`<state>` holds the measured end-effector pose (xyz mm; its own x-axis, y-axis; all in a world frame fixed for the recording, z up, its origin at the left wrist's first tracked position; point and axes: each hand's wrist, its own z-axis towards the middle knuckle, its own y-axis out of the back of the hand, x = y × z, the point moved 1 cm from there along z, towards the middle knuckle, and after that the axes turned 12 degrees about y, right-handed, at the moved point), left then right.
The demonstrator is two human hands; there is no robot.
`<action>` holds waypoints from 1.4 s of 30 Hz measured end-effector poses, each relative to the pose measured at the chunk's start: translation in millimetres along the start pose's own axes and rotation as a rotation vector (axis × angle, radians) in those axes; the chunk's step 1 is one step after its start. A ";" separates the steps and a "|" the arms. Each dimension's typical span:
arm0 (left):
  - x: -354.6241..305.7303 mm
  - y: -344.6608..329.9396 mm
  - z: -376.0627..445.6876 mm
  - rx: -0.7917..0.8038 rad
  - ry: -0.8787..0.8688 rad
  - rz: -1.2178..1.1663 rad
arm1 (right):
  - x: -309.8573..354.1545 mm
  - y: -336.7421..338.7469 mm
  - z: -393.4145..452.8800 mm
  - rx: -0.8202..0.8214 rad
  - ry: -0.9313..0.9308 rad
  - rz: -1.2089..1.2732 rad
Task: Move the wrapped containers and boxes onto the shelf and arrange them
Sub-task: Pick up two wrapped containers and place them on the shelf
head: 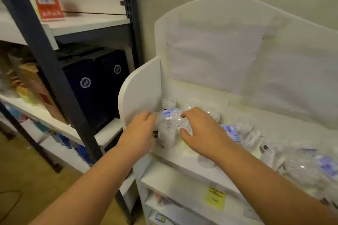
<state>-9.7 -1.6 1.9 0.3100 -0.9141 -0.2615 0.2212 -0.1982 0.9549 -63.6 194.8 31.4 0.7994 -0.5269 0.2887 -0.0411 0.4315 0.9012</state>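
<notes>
**Both hands on a wrapped container at the shelf's left end**

Nearest, two bare forearms reach up from the bottom edge toward the white display shelf, a low unit with a curved side panel and a tall rounded back. The left hand presses its curled fingers against the left flank of a clear plastic-wrapped container with a blue label; the right hand cups the other flank, thumb forward and fingers bent over the top. Together they clasp it, low on the shelf's top board, just beside the side panel.

Right of that container, more clear wrapped containers lie in a loose row along the same board, some touching. Behind it, against the back panel, stands a small clear wrapped piece. Left of the shelf, well apart, a dark metal rack holds navy boxes.

My worry is the slick wrap: a careless squeeze could let the container slip, or a push backward could knock the small piece over. Sliding it rightward might jostle the crowded row toward the front edge.
</notes>
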 end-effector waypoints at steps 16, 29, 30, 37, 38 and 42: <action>17.2 -19.8 31.6 0.060 -0.026 0.050 | 11.4 -68.2 41.2 0.161 0.059 -0.197; 15.5 59.5 -14.7 -0.091 -0.073 -0.284 | 13.8 -14.1 26.3 -0.198 -0.092 0.209; 10.5 61.3 -12.3 -0.094 -0.091 -0.336 | 10.2 -6.2 21.4 -0.243 -0.111 0.222; -48.9 55.3 -12.2 -0.084 -0.221 -0.478 | -9.9 55.4 -48.5 -0.433 -0.257 0.181; -59.9 55.7 -16.9 -0.083 -0.235 -0.492 | -11.9 64.7 -62.3 -0.468 -0.285 0.185; -109.0 59.2 -42.6 -0.097 -0.318 -0.512 | -15.7 101.5 -127.5 -0.604 -0.359 0.190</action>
<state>9.1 101.4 81.0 -0.1462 -0.7749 -0.6149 0.3574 -0.6210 0.6976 -3.9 340.3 77.1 0.5614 -0.5653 0.6044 0.2608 0.8140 0.5191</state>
